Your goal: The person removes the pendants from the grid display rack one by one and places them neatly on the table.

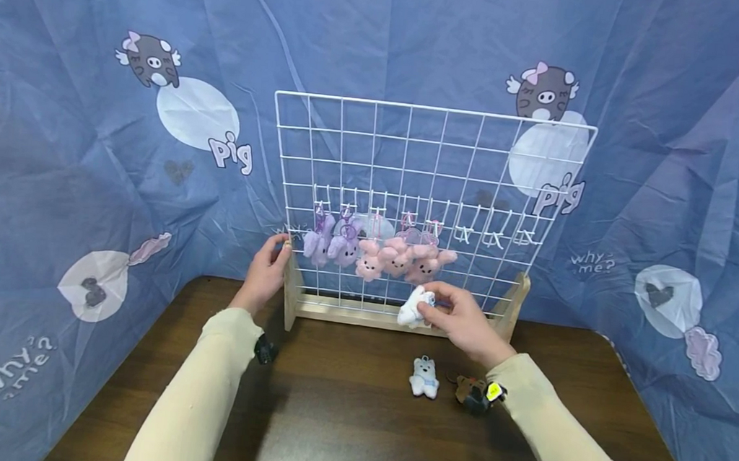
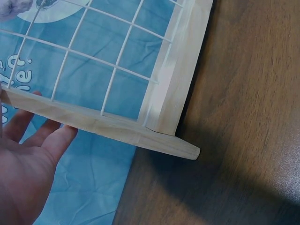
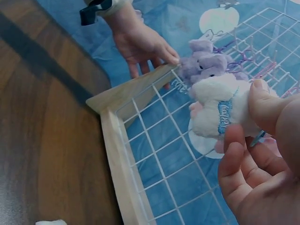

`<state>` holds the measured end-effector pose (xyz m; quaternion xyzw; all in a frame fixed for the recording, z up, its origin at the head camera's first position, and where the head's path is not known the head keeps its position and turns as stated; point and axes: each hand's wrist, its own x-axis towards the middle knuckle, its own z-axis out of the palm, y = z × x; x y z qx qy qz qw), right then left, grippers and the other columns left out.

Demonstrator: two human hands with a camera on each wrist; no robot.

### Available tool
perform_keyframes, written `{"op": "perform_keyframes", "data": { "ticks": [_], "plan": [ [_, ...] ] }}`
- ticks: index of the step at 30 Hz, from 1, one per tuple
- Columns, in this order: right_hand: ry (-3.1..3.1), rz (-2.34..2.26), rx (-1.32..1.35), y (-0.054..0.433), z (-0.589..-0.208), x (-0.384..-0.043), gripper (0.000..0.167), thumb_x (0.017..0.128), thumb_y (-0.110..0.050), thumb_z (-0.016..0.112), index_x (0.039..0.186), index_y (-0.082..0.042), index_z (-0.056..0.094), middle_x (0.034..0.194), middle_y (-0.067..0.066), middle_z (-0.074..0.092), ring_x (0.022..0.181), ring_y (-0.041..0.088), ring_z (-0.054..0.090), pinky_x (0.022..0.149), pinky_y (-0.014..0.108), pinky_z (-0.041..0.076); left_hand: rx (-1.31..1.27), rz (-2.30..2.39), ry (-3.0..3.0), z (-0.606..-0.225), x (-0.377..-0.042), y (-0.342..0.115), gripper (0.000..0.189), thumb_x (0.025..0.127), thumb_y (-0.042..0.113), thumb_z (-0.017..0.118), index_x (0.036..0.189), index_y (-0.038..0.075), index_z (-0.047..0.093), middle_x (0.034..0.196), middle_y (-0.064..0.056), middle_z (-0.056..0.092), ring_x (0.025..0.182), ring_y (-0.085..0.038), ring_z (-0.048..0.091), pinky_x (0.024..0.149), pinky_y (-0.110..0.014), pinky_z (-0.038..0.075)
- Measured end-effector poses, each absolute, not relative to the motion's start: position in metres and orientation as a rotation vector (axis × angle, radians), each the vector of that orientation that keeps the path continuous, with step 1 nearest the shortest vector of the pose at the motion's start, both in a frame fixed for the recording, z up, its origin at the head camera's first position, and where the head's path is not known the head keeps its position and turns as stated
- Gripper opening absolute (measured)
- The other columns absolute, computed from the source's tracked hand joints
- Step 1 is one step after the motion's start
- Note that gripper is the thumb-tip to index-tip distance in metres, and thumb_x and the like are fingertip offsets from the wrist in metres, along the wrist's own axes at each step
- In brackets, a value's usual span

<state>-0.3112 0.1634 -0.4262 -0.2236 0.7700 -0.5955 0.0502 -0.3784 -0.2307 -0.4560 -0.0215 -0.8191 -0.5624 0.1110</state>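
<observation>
My right hand [image 1: 466, 323] pinches a white plush bear keychain [image 1: 412, 308] between thumb and fingers, in front of the lower part of the white wire grid rack [image 1: 460, 151]. In the right wrist view the bear's white body [image 3: 211, 105] is tipped sideways, with a blue lettered patch showing. My left hand [image 1: 264, 277] holds the upper end of the rack's left wooden leg [image 1: 292, 289]; in the left wrist view its fingers [image 2: 61, 140] lie against the leg's outer side. Purple plush keychains [image 1: 344, 247] and pink bunny keychains [image 1: 398, 257] hang from the hooks.
Bare white hooks [image 1: 493, 236] stick out at the grid's right. Another white bear keychain [image 1: 424, 377] lies on the brown table [image 1: 342, 416], beside a brown plush [image 1: 469, 390] partly hidden by the right wrist camera. Blue printed cloth [image 1: 385, 36] surrounds the table behind and at both sides.
</observation>
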Motion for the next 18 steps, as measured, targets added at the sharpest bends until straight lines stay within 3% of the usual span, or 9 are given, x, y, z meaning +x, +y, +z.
{"op": "perform_keyframes", "data": {
  "ticks": [8,18],
  "plan": [
    [2.399,-1.738,-0.711,0.155,-0.436,-0.312,0.030,0.101,-0.006,0.070,0.127,0.008,0.065,0.107,0.015,0.073,0.087,0.010,0.069,0.071,0.027,0.057,-0.071,-1.627,-2.404,-0.457,-0.379,-0.231,0.044,0.114,0.034,0.044,0.153,0.012,0.046,0.138,-0.025,0.060,0.116,-0.033,0.055,0.093,-0.045,0.047],
    [2.431,-1.669,-0.741,0.148,-0.457,-0.315,0.024,0.098,-0.007,0.075,0.118,0.005,0.069,0.099,0.013,0.074,0.079,0.013,0.066,0.067,0.025,0.053,-0.073,-1.635,-2.388,-0.459,-0.381,-0.231,0.044,0.114,0.032,0.044,0.152,0.011,0.046,0.143,-0.027,0.058,0.127,-0.035,0.055,0.102,-0.051,0.046]
  ]
}}
